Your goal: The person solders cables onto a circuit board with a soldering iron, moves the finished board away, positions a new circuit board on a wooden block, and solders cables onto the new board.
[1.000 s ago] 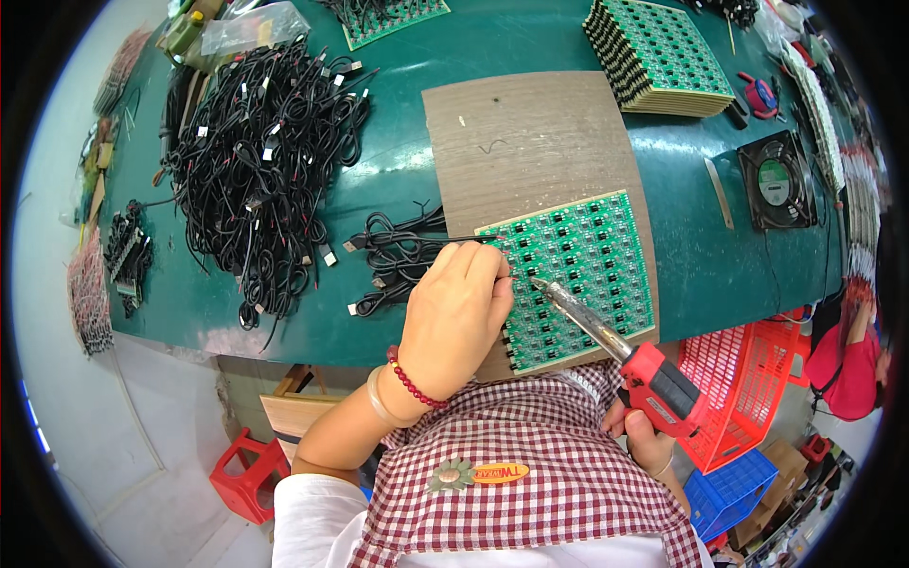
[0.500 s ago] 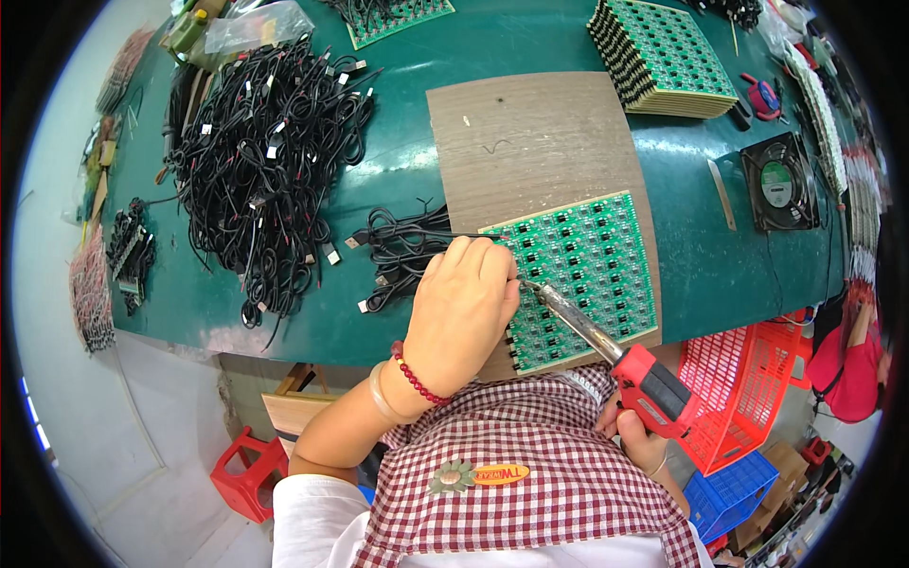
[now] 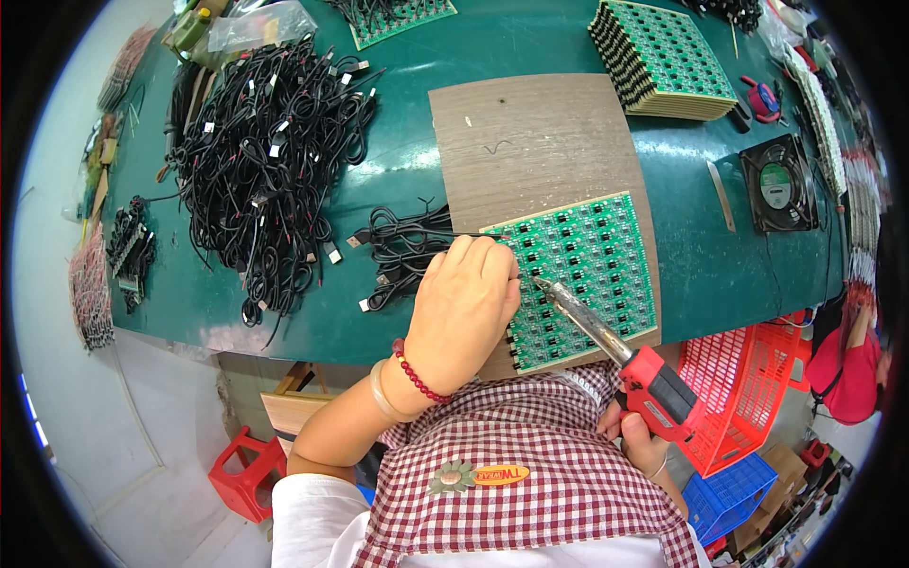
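Observation:
A green circuit board panel point(image 3: 592, 275) with rows of small parts lies on a brown wooden sheet point(image 3: 540, 142). At the panel's left edge my left hand point(image 3: 471, 298) is closed in a pinch; what its fingertips hold is hidden. Coiled black USB cables point(image 3: 402, 251) lie just left of this hand, and one thin black lead runs past its knuckles to the panel. My right hand point(image 3: 639, 443), partly hidden, grips a red and black soldering iron point(image 3: 663, 393). The iron's tip is over the panel, just right of my left fingers.
A big heap of black cables point(image 3: 270, 170) covers the table's left side. Stacked circuit panels point(image 3: 663, 57) stand at the far right. Nearer are a small black fan point(image 3: 778, 182) and a metal strip point(image 3: 721, 196). A red crate point(image 3: 734, 388) stands below the table's right edge.
The soldering iron's tip has shifted slightly right, away from my left fingertips. My right hand has moved a little with it. My left hand stays in place.

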`<state>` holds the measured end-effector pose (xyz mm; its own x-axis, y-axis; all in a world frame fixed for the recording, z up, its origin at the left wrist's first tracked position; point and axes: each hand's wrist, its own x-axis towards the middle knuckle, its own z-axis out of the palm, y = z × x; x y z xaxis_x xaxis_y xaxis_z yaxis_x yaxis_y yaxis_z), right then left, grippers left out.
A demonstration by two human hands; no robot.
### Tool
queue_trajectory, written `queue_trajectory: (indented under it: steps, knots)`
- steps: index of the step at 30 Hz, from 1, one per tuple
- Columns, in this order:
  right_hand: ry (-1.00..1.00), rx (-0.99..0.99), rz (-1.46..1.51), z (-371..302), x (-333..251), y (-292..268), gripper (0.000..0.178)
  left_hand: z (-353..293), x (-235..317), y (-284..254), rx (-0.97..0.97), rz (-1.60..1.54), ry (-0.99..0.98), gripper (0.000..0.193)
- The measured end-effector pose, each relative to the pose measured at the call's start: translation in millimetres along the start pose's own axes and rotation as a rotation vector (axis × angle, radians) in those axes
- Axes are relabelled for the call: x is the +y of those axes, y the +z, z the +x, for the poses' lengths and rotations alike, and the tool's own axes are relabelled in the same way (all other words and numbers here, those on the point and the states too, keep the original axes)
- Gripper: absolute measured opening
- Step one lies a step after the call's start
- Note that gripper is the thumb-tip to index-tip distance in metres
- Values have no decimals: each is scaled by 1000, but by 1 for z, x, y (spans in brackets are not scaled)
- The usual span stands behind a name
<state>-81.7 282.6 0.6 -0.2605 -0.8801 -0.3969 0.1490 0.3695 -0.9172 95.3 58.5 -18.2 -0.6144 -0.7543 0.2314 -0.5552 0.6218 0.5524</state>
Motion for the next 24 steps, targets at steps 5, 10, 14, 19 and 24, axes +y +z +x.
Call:
queue_trajectory:
  steps: [5, 10, 14, 19, 24]
  knots:
    - [-35, 34, 60, 5, -7, 5, 37, -1, 3, -8, -11, 35, -21, 18]
    - [-217, 142, 46, 12, 1, 0, 48, 5, -6, -31, 128, 88, -9, 17]
    - [-252, 164, 99, 14, -1, -1, 45, 30, -75, -76, 700, 272, -196, 17]
    - [-255, 172, 90, 18, -6, 2, 44, 42, -113, -88, 536, 203, 1, 7]
    - [-275, 208, 68, 18, -2, 4, 43, 40, -61, -83, 426, -84, -40, 18]
